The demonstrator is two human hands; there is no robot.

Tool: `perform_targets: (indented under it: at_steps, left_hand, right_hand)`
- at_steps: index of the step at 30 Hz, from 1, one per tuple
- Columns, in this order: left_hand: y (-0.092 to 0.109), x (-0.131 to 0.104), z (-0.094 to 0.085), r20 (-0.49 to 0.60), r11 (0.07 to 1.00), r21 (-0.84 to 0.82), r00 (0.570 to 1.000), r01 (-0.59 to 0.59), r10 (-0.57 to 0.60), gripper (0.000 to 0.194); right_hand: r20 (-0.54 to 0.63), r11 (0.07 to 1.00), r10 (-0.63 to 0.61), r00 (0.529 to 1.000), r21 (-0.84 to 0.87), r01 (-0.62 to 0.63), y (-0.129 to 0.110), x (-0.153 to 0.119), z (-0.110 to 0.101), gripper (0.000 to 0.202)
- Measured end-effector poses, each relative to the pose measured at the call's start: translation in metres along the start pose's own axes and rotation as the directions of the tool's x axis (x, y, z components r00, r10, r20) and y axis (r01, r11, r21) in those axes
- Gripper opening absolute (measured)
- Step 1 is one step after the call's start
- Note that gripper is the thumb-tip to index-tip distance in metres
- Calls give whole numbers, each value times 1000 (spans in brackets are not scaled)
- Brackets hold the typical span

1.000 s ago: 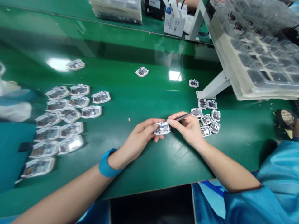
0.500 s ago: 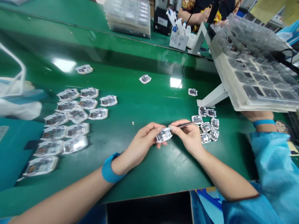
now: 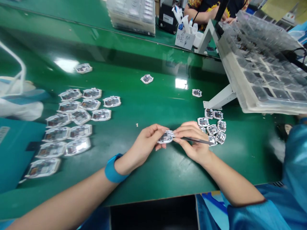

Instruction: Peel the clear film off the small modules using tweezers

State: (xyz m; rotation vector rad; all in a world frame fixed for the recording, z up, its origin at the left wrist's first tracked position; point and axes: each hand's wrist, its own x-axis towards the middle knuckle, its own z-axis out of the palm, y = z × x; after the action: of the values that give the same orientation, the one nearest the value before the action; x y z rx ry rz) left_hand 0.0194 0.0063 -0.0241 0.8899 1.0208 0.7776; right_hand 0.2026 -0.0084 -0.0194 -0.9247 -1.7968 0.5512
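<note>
My left hand (image 3: pixel 149 138) is closed around a small white-framed electronic module (image 3: pixel 166 137) above the green bench, thumb on its near face. Grey and silver parts show inside the frame. A slim dark metal tool, apparently tweezers (image 3: pixel 195 140), is pinched in my right hand (image 3: pixel 192 142). Its tip reaches the module's right edge, and its back end points right. The exact contact point is too small to make out. Beside my right hand lies a cluster of similar modules (image 3: pixel 212 129). A larger group of them (image 3: pixel 80 116) spreads over the left of the bench.
Single modules lie further back, one of them mid-bench (image 3: pixel 146 79). A raised rack with a clear compartment tray (image 3: pixel 271 83) overhangs the right. Behind stand stacked trays (image 3: pixel 131 16) and a box of syringes (image 3: pixel 184 40). A co-worker's blue sleeve (image 3: pixel 296 159) is at right.
The tool in my right hand has swung from angled up to nearly level, its back end lower. The co-worker's arm at right has drawn back. Single modules further back have shifted slightly left.
</note>
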Motion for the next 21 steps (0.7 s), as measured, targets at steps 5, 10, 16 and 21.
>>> perform_targets:
  at_steps: [5, 10, 16, 21]
  left_hand:
    - [1, -1, 0, 7, 999, 37, 999, 32, -32, 26]
    - [3, -1, 0, 20, 997, 5, 997, 78, -78, 24]
    - [2, -2, 1, 49, 998, 27, 997, 64, -65, 24]
    - [2, -2, 2, 51, 996, 67, 997, 51, -54, 24]
  right_hand:
    - [8, 999, -31, 999, -34, 31, 3, 1, 0, 10]
    - [-33, 998, 53, 998, 43, -52, 4, 1, 1, 6]
    - [-39, 935, 327, 944, 162, -317, 6, -2, 3, 4]
    - [-31, 926, 346, 938, 174, -336, 7, -3, 3, 4]
